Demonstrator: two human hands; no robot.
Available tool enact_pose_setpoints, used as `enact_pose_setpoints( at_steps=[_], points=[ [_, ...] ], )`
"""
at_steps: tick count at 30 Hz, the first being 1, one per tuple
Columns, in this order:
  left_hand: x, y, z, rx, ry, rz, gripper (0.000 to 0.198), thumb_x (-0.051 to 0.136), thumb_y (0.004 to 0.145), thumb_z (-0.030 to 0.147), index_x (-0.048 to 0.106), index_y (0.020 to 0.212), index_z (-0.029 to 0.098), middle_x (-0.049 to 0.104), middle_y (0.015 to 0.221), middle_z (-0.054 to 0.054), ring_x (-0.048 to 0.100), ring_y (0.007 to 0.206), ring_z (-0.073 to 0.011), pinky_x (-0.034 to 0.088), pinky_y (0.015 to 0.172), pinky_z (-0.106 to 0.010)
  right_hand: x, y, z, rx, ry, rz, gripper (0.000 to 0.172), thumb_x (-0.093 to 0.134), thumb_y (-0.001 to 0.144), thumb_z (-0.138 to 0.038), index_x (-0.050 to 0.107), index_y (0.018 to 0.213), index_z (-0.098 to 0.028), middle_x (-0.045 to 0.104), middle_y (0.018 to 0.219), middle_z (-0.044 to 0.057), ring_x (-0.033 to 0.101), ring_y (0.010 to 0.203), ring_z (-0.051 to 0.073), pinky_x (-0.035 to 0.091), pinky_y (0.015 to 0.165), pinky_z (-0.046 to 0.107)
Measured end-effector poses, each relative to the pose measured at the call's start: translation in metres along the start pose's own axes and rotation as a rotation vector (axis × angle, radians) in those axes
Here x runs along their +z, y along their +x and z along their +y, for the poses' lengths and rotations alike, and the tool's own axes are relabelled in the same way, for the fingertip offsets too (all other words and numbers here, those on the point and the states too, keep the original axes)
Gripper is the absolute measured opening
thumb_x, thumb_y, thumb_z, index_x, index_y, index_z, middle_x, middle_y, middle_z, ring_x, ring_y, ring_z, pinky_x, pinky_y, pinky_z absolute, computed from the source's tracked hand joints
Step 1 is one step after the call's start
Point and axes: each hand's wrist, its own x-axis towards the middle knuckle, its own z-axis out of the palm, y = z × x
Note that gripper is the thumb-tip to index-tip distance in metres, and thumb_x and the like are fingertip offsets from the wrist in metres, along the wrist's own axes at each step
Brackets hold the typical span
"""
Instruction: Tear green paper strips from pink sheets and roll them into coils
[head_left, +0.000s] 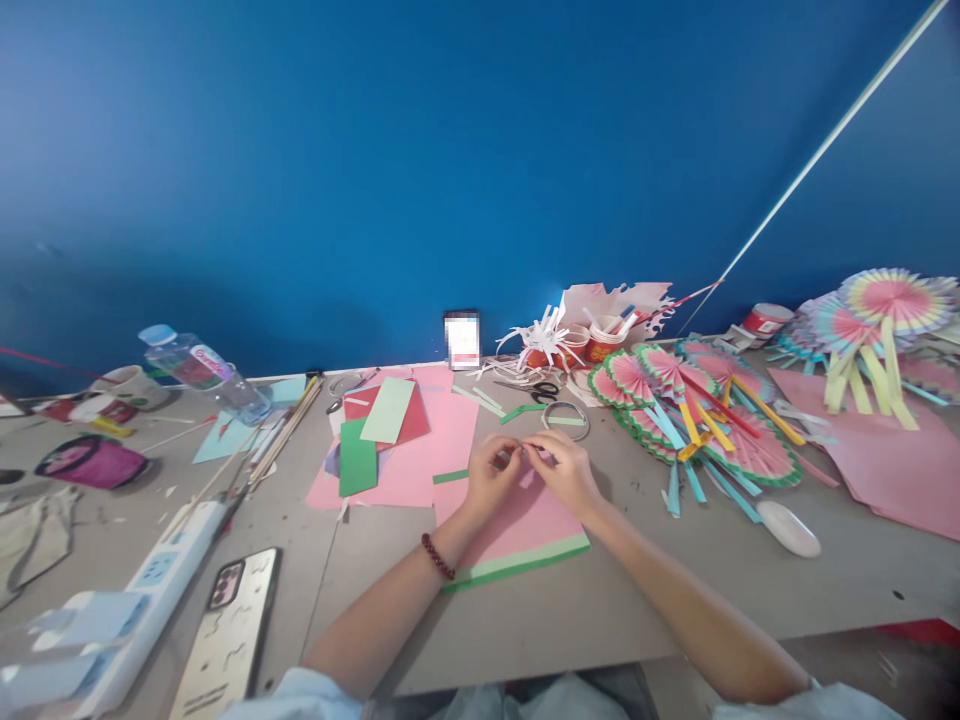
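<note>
My left hand (pixel 491 478) and right hand (pixel 566 472) have fingertips pinched, nearly meeting; can't tell what's between. Pink sheet (pixel 529 522) below, green strip (pixel 521 568) along near edge. Table (pixel 517 635) leaves room in front; paper fans (pixel 675 385) bound the right.

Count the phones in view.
2. One phone lies back up at lower left, beside the white power strip; the second phone stands screen outward by the blue wall, behind the hands. Others could be hidden.
</note>
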Motion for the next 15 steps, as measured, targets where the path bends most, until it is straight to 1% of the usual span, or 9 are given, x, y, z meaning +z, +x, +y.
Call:
enact_pose_setpoints(
  at_steps=[3, 6, 10, 15],
  points=[
    [-0.0006, -0.0009, -0.0013, 0.039, 0.032, -0.024, 0.017, 0.066, 0.088, 0.032, 0.069, 0.076, 0.021, 0.067, 0.076, -0.004, 0.062, 0.069, -0.0167, 0.049, 0.058, -0.027, -0.0004, 0.0001, -0.0001, -0.023, -0.025, -0.005, 0.018, 0.058, 0.09, -0.026, 0.074, 0.083, -0.027, 0.077, 0.084, 0.007, 0.073, 0.081, 0.026, 0.061, 0.078, 0.04],
    [-0.0002, -0.0019, -0.002, 0.048, 0.039, -0.03, 0.015, 0.065, 0.088, 0.029, 0.069, 0.075, 0.022, 0.067, 0.076, -0.004, 0.062, 0.069, -0.0162, 0.048, 0.058, -0.026, -0.001, 0.0004, -0.0018, -0.011, -0.029, -0.012, 0.018, 0.056, 0.09, -0.026, 0.072, 0.081, -0.027, 0.076, 0.082, 0.007, 0.071, 0.08, 0.026, 0.06, 0.077, 0.04],
    [0.0004, -0.0031, -0.0014, 0.036, 0.038, -0.037, 0.015, 0.065, 0.089, 0.028, 0.07, 0.076, 0.024, 0.067, 0.078, -0.004, 0.062, 0.071, -0.0168, 0.048, 0.058, -0.027, -0.0009, 0.0008, -0.0049, 0.066, 0.017, -0.019, 0.016, 0.057, 0.088, -0.026, 0.068, 0.077, -0.027, 0.073, 0.078, 0.005, 0.07, 0.076, 0.025, 0.058, 0.074, 0.038],
    [-0.0001, -0.0034, 0.0009, 0.037, 0.052, -0.031, 0.017, 0.065, 0.09, 0.03, 0.07, 0.076, 0.023, 0.068, 0.078, -0.005, 0.063, 0.071, -0.017, 0.049, 0.058, -0.027, 0.0005, 0.0014, -0.0067, 0.211, 0.119, -0.014, 0.012, 0.06, 0.083, -0.03, 0.067, 0.074, -0.025, 0.071, 0.075, 0.003, 0.066, 0.071, 0.022, 0.054, 0.069, 0.035]
  ],
)
